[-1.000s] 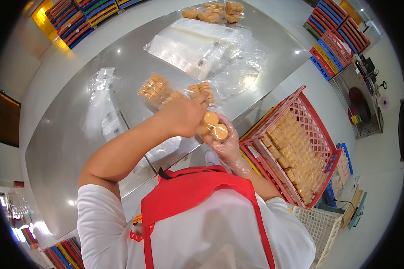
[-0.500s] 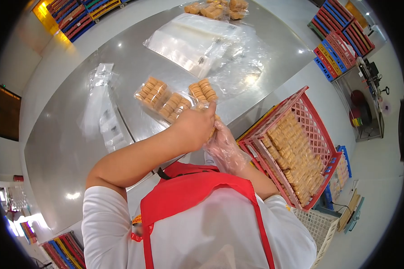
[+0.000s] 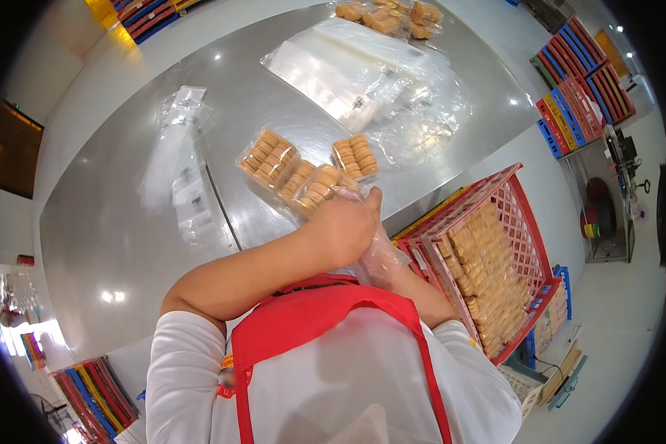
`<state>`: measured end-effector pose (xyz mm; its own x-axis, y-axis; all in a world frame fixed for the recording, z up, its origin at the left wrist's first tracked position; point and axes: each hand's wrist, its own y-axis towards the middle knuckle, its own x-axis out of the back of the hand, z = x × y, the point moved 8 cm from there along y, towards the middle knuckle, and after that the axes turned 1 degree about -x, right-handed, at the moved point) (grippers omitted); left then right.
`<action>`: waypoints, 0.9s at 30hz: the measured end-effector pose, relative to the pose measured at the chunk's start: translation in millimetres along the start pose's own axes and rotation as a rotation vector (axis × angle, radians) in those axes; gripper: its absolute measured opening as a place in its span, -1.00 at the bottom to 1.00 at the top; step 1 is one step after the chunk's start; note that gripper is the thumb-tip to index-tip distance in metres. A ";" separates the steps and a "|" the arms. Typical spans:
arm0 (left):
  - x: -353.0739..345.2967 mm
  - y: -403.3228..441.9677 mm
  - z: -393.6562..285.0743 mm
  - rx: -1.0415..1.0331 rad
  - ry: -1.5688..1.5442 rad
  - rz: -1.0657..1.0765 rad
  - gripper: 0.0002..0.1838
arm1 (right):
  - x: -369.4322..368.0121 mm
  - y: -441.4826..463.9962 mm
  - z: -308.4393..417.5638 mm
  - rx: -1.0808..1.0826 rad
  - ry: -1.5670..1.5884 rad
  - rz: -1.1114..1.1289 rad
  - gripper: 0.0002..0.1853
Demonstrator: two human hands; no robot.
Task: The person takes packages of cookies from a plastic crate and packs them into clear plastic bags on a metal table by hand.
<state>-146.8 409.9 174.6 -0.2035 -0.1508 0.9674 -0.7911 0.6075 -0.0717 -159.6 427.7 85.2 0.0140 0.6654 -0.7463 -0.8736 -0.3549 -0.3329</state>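
A clear pack of round cookies point(image 3: 320, 186) is tilted in front of me, over the near edge of the metal table. My right hand point(image 3: 381, 255), in a thin plastic glove, grips its near end; gloved fingertips show at the pack's edge. Bare and closed, my left hand point(image 3: 344, 228) crosses over the right one and hides most of it. What the left fingers hold is hidden. Just beyond lie two more cookie packs, one to the left point(image 3: 268, 157) and one to the right point(image 3: 355, 157), and another pack point(image 3: 296, 180) is partly covered by the held one.
Flat clear bags point(image 3: 340, 70) lie on the steel table point(image 3: 111, 244), with crumpled film beside them. More bags point(image 3: 181, 170) lie at left. Filled cookie packages point(image 3: 385, 18) sit at the far edge. A red crate point(image 3: 522, 222) full of cookies stands at my right.
The held pack has come up and left from between my hands, its cookies now facing me. My left hand has moved down and over the gloved right hand. The view has shifted slightly.
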 end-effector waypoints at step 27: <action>-9.4 -3.7 8.8 0.315 0.108 -0.249 -0.48 | -29.0 -7.8 3.1 0.129 -0.406 -0.289 -0.69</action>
<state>-147.1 402.2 163.6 0.0645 -0.1699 0.9833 -0.9497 0.2921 0.1128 -154.7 413.2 111.2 0.0959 0.9350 -0.3416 -0.9154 -0.0520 -0.3992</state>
